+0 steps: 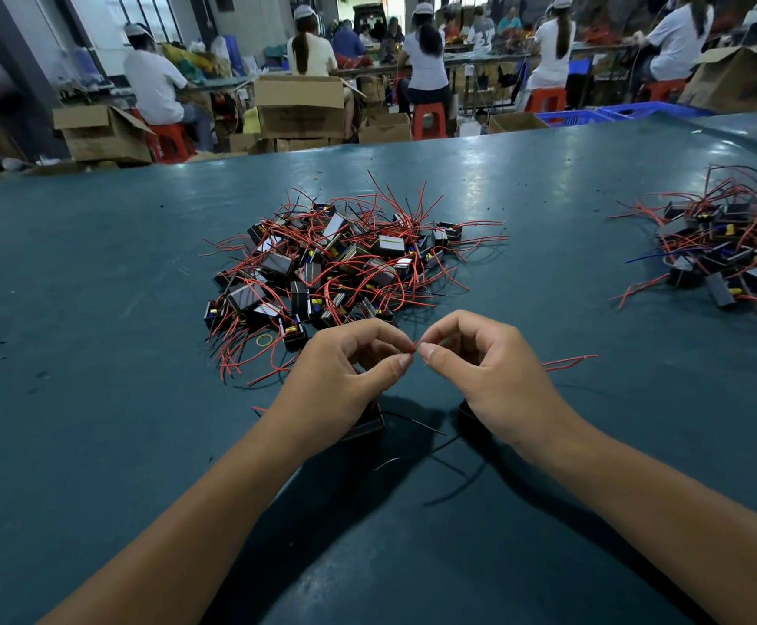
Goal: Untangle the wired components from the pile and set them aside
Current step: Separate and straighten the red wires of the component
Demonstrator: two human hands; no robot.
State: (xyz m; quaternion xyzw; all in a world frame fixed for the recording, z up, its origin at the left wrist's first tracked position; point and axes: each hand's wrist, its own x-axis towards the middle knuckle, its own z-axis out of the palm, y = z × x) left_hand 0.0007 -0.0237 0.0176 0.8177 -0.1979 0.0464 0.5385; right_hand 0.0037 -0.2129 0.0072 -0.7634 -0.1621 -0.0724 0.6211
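A: Item 1?
B: Left hand (345,367) and right hand (480,367), each grip pinching 1 red wire (414,347) over the near worktop (96,309); black components beneath mostly hidden.

A: Item 2?
B: Tangled pile (336,263), centre; second pile (724,250) far right, cut off.

The tangled pile (336,268) blocks the middle of the table (96,309) just ahead of both hands, and a second pile (728,254) occupies the far right. Bare tabletop lies between the piles and all along the left.
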